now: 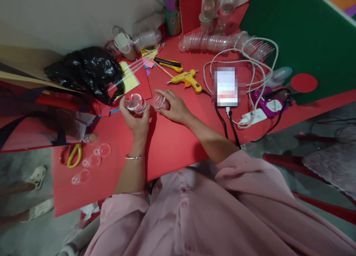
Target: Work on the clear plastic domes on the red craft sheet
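My left hand (135, 119) is wrapped round a clear plastic cup (135, 103), its round opening facing up, above the red table. To its right, my right hand (174, 105) grips a second, smaller-looking clear plastic cup (160, 101) from the side. A small gap separates the two cups. Beyond my right hand lies a yellow hot glue gun (185, 79), its nozzle pointing left. Behind the glue gun rests a yellow and black utility knife (168, 64). Several clear plastic lids (92, 160) are spread on the table at the lower left, beside yellow-handled scissors (74, 155).
A black plastic bag (86, 72) lies at the left rear. Long stacks of clear cups (214, 43) line the back. A lit phone (226, 86), white cables and a power strip (254, 117) occupy the right side. A person's feet (39, 178) show at the left.
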{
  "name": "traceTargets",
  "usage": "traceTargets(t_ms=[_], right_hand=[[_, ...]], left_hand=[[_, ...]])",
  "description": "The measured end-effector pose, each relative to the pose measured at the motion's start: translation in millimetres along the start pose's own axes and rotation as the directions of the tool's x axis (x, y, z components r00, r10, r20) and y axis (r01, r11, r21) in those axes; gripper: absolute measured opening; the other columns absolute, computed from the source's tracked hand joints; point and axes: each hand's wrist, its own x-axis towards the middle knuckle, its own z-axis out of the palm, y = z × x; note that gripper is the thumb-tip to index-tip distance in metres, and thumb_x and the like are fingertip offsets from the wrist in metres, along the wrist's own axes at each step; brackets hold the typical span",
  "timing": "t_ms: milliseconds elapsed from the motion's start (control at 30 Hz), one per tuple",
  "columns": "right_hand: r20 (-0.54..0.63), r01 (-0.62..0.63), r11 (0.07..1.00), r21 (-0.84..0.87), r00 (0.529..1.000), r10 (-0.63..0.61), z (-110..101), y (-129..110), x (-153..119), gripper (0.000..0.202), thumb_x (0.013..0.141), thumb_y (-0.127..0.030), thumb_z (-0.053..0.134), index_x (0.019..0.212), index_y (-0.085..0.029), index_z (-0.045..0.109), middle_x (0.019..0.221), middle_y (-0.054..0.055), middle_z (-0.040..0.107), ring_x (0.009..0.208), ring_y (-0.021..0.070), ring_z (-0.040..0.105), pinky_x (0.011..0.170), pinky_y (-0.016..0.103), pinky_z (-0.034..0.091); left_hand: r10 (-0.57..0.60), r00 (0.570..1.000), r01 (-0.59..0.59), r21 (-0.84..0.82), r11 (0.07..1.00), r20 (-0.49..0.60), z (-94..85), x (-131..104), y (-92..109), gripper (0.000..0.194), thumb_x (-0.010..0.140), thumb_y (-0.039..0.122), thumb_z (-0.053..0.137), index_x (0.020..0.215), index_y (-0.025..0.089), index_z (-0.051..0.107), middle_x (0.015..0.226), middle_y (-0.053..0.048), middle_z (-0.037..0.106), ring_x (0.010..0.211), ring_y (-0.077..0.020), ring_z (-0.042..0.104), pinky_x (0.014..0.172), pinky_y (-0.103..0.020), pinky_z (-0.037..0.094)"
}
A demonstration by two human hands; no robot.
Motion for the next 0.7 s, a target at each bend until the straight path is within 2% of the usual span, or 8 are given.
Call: traceTargets(t_ms=[167, 300, 400, 467, 533, 600, 633, 700], right_hand=[[0.016, -0.011, 0.999, 0.035, 1.0, 0.011, 0, 0, -1, 0.069, 0.095, -0.042, 0.077, 0.158, -0.031, 0.052, 0.148, 0.011, 0.064, 0.135, 0.0284, 0.064, 0.116, 0.05, 0.054], [0.046, 0.017, 0.999, 0.044, 0.999, -0.019, -1, -2, 0, 0.069, 0.1, -0.051, 0.071, 0.161, -0.026, 0.049, 0.143, 0.013, 0.066, 0.132, 0.0276, 0.065, 0.115, 0.049, 0.054], [0.043, -0.008, 1.0, 0.025, 0.999, 0.007, -2, -4, 0, 0.062, 0.105, -0.048, 0.063, 0.162, -0.027, 0.048, 0.142, 0.013, 0.066, 0.131, 0.0269, 0.064, 0.116, 0.049, 0.053], [0.025, -0.016, 0.999, 0.038, 1.0, 0.015, -2, -3, 1, 0.061, 0.105, -0.047, 0.063, 0.161, -0.027, 0.048, 0.142, 0.013, 0.065, 0.13, 0.0273, 0.064, 0.116, 0.051, 0.052], [0.016, -0.004, 0.998, 0.066, 1.0, 0.003, -1, 0, 2, 0.064, 0.102, -0.047, 0.067, 0.16, -0.025, 0.049, 0.14, 0.014, 0.065, 0.128, 0.0283, 0.064, 0.116, 0.053, 0.052], [0.02, 0.015, 0.996, 0.091, 1.0, -0.017, 0, 3, 3, 0.068, 0.1, -0.048, 0.07, 0.16, -0.025, 0.049, 0.14, 0.014, 0.065, 0.128, 0.0291, 0.063, 0.117, 0.055, 0.05], [0.025, 0.026, 0.995, 0.099, 0.999, -0.028, 1, 4, 3, 0.069, 0.099, -0.048, 0.07, 0.16, -0.026, 0.048, 0.141, 0.014, 0.064, 0.129, 0.0294, 0.063, 0.117, 0.055, 0.05], [0.039, 0.049, 0.993, 0.105, 0.998, -0.054, 2, 5, 3, 0.071, 0.098, -0.048, 0.071, 0.161, -0.026, 0.047, 0.144, 0.014, 0.063, 0.132, 0.0297, 0.061, 0.118, 0.054, 0.049]], left_hand=[[-0.047, 0.999, 0.047, -0.006, 0.999, 0.013, 1.0, 3, -3, 0.076, 0.086, 0.036, 0.086, 0.15, 0.024, 0.044, 0.155, -0.016, 0.053, 0.148, -0.0292, 0.054, 0.128, -0.047, 0.041], [-0.072, 0.997, 0.072, -0.031, 0.997, 0.017, -0.1, 9, -16, 0.071, 0.087, 0.038, 0.084, 0.148, 0.024, 0.049, 0.153, -0.015, 0.056, 0.142, -0.0269, 0.059, 0.124, -0.045, 0.045], [-0.126, 0.987, 0.128, -0.008, 0.992, 0.102, -4.1, 13, -27, 0.071, 0.084, 0.04, 0.086, 0.146, 0.023, 0.055, 0.144, -0.014, 0.065, 0.129, -0.0267, 0.067, 0.118, -0.048, 0.05], [-0.155, 0.975, 0.148, 0.054, 0.987, 0.158, -8.7, 16, -31, 0.074, 0.084, 0.042, 0.086, 0.148, 0.023, 0.055, 0.144, -0.016, 0.066, 0.129, -0.0286, 0.067, 0.118, -0.052, 0.05], [-0.12, 0.981, 0.098, 0.141, 0.985, 0.155, -14.7, 18, -27, 0.082, 0.083, 0.045, 0.087, 0.153, 0.022, 0.051, 0.154, -0.019, 0.059, 0.141, -0.0322, 0.06, 0.123, -0.054, 0.045], [-0.029, 0.993, 0.002, 0.222, 0.975, 0.118, -20.7, 19, -16, 0.086, 0.084, 0.047, 0.087, 0.157, 0.022, 0.048, 0.163, -0.02, 0.05, 0.154, -0.0348, 0.047, 0.13, -0.055, 0.036], [0.024, 0.995, -0.046, 0.244, 0.969, 0.094, -23.1, 20, -7, 0.085, 0.085, 0.048, 0.087, 0.156, 0.022, 0.048, 0.164, -0.02, 0.048, 0.157, -0.0353, 0.043, 0.132, -0.055, 0.033], [0.11, 0.992, -0.123, 0.235, 0.964, 0.068, -25.0, 20, 10, 0.072, 0.09, 0.05, 0.082, 0.151, 0.023, 0.054, 0.161, -0.018, 0.05, 0.155, -0.0351, 0.045, 0.131, -0.055, 0.035]])
